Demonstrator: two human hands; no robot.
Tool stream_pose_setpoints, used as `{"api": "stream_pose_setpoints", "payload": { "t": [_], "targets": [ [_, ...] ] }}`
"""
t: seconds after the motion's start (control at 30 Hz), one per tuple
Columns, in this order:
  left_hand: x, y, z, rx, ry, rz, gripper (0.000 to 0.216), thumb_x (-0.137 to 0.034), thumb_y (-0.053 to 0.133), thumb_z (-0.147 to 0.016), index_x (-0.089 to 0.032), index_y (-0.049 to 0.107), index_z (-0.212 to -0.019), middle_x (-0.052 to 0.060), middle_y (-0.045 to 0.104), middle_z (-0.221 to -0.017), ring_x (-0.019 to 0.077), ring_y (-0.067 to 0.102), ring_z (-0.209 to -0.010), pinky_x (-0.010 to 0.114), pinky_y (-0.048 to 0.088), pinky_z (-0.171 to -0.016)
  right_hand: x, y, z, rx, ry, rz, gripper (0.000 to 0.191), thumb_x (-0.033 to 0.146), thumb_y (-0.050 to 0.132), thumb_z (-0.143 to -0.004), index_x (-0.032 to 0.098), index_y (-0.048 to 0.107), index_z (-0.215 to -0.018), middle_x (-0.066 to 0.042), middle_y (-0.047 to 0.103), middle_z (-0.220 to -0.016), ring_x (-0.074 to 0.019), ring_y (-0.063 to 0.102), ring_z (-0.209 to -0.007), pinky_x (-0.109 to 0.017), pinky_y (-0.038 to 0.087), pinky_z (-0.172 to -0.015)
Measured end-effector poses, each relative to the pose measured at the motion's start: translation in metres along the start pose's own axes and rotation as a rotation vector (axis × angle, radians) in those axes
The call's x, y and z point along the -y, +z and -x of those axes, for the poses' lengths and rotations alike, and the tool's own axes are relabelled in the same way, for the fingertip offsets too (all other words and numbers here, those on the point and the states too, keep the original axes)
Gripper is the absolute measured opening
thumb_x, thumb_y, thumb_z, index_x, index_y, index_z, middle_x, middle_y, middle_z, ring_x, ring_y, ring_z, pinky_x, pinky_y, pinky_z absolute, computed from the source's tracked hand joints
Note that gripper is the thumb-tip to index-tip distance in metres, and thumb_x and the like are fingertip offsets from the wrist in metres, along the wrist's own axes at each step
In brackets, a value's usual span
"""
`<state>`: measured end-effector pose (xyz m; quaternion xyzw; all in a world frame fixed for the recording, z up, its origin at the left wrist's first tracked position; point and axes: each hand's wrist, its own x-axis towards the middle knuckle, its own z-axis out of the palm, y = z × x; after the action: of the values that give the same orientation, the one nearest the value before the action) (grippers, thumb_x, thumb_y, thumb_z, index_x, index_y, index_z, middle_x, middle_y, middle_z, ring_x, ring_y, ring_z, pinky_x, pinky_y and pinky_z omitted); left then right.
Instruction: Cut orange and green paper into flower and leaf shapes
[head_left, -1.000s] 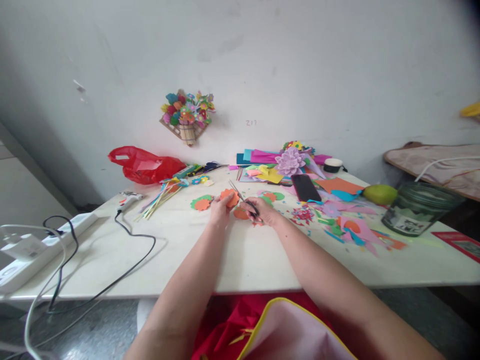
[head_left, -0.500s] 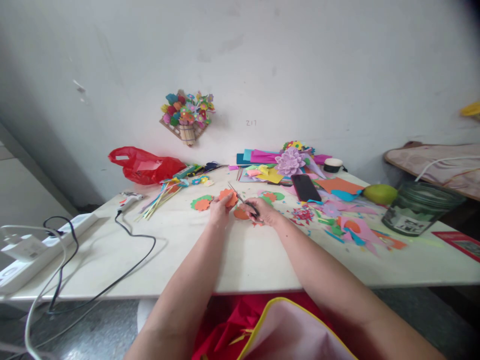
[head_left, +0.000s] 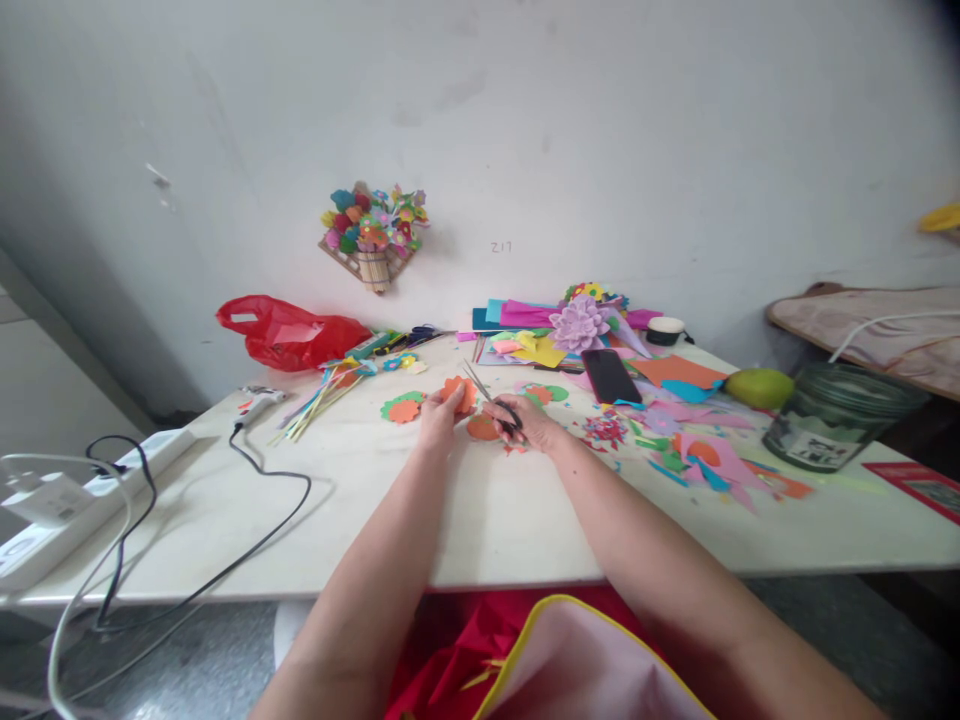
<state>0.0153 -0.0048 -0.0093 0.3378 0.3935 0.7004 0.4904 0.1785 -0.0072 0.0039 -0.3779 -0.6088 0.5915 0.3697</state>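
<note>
Pinched in my left hand (head_left: 441, 418) is an orange scalloped paper flower (head_left: 460, 392). My right hand (head_left: 529, 424) grips a pair of scissors (head_left: 491, 398) by the dark handles, blades pointing up and left beside the orange flower. An orange disc (head_left: 482, 428) lies on the table between my hands, with small orange scraps near it. To the left of my left hand lie green and orange scalloped cutouts (head_left: 405, 408). More green and orange cutouts (head_left: 546, 394) lie just beyond my right hand.
A phone (head_left: 611, 377), paper scraps (head_left: 712, 455) and a glass jar (head_left: 832, 420) are on the right. At the left are a glue gun (head_left: 259, 405) with its cord, a power strip (head_left: 105, 490), thin sticks (head_left: 319, 400) and a red plastic bag (head_left: 292, 330).
The scissors have moved slightly away from the orange flower's edge, and their blades show more clearly. My left hand keeps hold of the flower in nearly the same place.
</note>
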Motion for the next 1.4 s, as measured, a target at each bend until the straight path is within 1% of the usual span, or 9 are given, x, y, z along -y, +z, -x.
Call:
{"api": "stream_pose_setpoints", "payload": {
  "t": [0.1, 0.23, 0.43, 0.63, 0.73, 0.87, 1.03, 1.2, 1.4],
  "targets": [
    [-0.0003, -0.0003, 0.0001, 0.035, -0.003, -0.023, 0.041, -0.043, 0.098, -0.055, -0.016, 0.07, -0.07, 0.0, 0.068, -0.065, 0.0146, 0.065, -0.057, 0.028, 0.055, -0.061, 0.0013, -0.0004, 0.001, 0.004, -0.002, 0.0, 0.029, 0.038, 0.074, -0.087, 0.017, 0.058, -0.075, 0.005, 0.058, -0.052, -0.0049, 0.046, -0.033, -0.015, 0.025, -0.029],
    [0.0, -0.0005, 0.0001, 0.042, 0.019, -0.025, 0.043, -0.044, 0.099, -0.051, -0.016, 0.072, -0.069, 0.001, 0.07, -0.066, 0.0142, 0.064, -0.057, 0.027, 0.055, -0.061, 0.0023, -0.0011, 0.0024, 0.017, -0.02, 0.003, 0.029, 0.039, 0.072, -0.088, 0.017, 0.058, -0.075, 0.004, 0.059, -0.053, -0.0051, 0.047, -0.034, -0.015, 0.026, -0.029],
    [0.0007, -0.0019, -0.0009, 0.029, 0.012, -0.039, 0.042, -0.043, 0.098, -0.052, -0.014, 0.073, -0.07, 0.006, 0.075, -0.072, 0.0179, 0.069, -0.065, 0.03, 0.057, -0.068, 0.0016, -0.0027, 0.0046, 0.053, -0.027, 0.008, 0.035, 0.047, 0.074, -0.087, 0.017, 0.059, -0.078, 0.004, 0.062, -0.056, -0.0051, 0.048, -0.034, -0.015, 0.03, -0.03],
    [0.0002, -0.0035, -0.0011, 0.077, 0.038, -0.04, 0.054, -0.05, 0.1, -0.041, -0.015, 0.073, -0.07, 0.002, 0.073, -0.068, 0.0139, 0.066, -0.06, 0.028, 0.056, -0.067, -0.0028, -0.0042, 0.0005, 0.084, -0.021, 0.001, 0.038, 0.05, 0.074, -0.087, 0.016, 0.059, -0.079, 0.004, 0.063, -0.056, -0.0052, 0.048, -0.033, -0.016, 0.034, -0.03],
    [-0.0008, -0.0038, -0.0013, 0.096, 0.042, -0.059, 0.058, -0.053, 0.1, -0.038, -0.016, 0.071, -0.071, 0.001, 0.072, -0.067, 0.0134, 0.065, -0.06, 0.028, 0.055, -0.067, -0.0046, -0.0048, -0.0015, 0.086, -0.01, 0.0, 0.037, 0.05, 0.075, -0.086, 0.016, 0.06, -0.079, 0.004, 0.063, -0.055, -0.0057, 0.049, -0.033, -0.016, 0.033, -0.029],
    [-0.0011, -0.0047, -0.0019, 0.131, 0.044, -0.077, 0.059, -0.058, 0.098, -0.041, -0.017, 0.068, -0.072, 0.0, 0.071, -0.068, 0.014, 0.066, -0.061, 0.029, 0.055, -0.069, -0.0059, -0.0062, -0.0028, 0.09, -0.005, -0.017, 0.035, 0.048, 0.075, -0.087, 0.016, 0.061, -0.08, 0.004, 0.063, -0.055, -0.0057, 0.049, -0.033, -0.016, 0.033, -0.03],
    [0.0004, -0.0065, -0.0025, 0.166, 0.048, -0.098, 0.052, -0.053, 0.097, -0.049, -0.018, 0.069, -0.074, 0.001, 0.073, -0.072, 0.0156, 0.067, -0.065, 0.03, 0.055, -0.072, -0.0068, -0.0065, -0.004, 0.08, -0.006, -0.033, 0.032, 0.044, 0.072, -0.09, 0.016, 0.061, -0.078, 0.004, 0.062, -0.054, -0.0054, 0.049, -0.033, -0.015, 0.032, -0.029],
    [0.0018, -0.0071, -0.0043, 0.116, 0.026, -0.107, 0.047, -0.049, 0.097, -0.051, -0.018, 0.069, -0.073, 0.002, 0.074, -0.072, 0.0172, 0.068, -0.066, 0.03, 0.054, -0.07, -0.0064, -0.0047, -0.005, 0.049, 0.011, -0.034, 0.026, 0.036, 0.067, -0.095, 0.016, 0.061, -0.08, 0.004, 0.062, -0.054, -0.0054, 0.049, -0.032, -0.015, 0.033, -0.028],
    [0.0037, -0.0079, -0.0062, 0.071, 0.019, -0.09, 0.041, -0.043, 0.098, -0.053, -0.018, 0.071, -0.072, 0.002, 0.074, -0.07, 0.0166, 0.068, -0.065, 0.029, 0.053, -0.068, -0.0058, -0.0037, -0.005, 0.041, 0.008, -0.031, 0.028, 0.038, 0.071, -0.093, 0.016, 0.06, -0.079, 0.004, 0.062, -0.055, -0.0055, 0.051, -0.033, -0.014, 0.032, -0.028]
  ]
}}
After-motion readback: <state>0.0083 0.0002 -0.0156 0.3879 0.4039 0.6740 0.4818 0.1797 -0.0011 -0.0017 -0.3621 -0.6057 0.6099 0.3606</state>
